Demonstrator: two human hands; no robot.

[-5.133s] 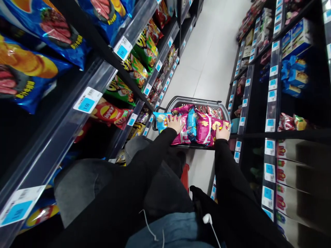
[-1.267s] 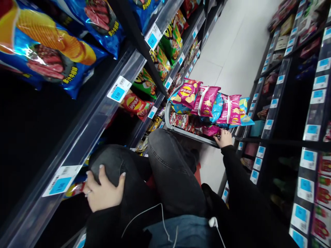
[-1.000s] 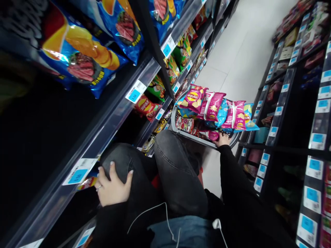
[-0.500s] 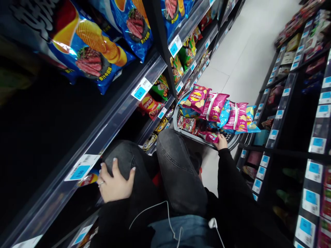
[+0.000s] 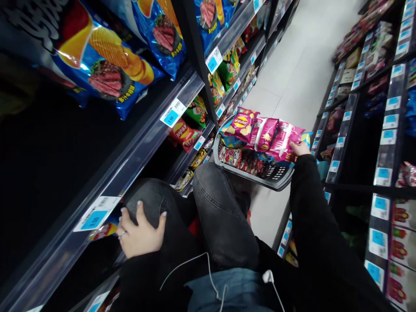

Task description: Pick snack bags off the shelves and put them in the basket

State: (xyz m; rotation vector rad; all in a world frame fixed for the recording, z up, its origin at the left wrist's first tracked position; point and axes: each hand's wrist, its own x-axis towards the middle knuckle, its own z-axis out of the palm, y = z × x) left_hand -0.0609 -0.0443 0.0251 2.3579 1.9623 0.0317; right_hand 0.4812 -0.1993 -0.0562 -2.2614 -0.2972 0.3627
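Left hand (image 5: 141, 234) on knee (image 5: 146, 190), right hand (image 5: 299, 148) on pink bag (image 5: 282, 141), grip unclear

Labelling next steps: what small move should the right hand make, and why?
Probably press the rightmost magenta bag down gently: the right hand touches its right end, and it sits beside another magenta bag, heaped along the basket's far side. The left hand rests on the knee, not steadying the heap.
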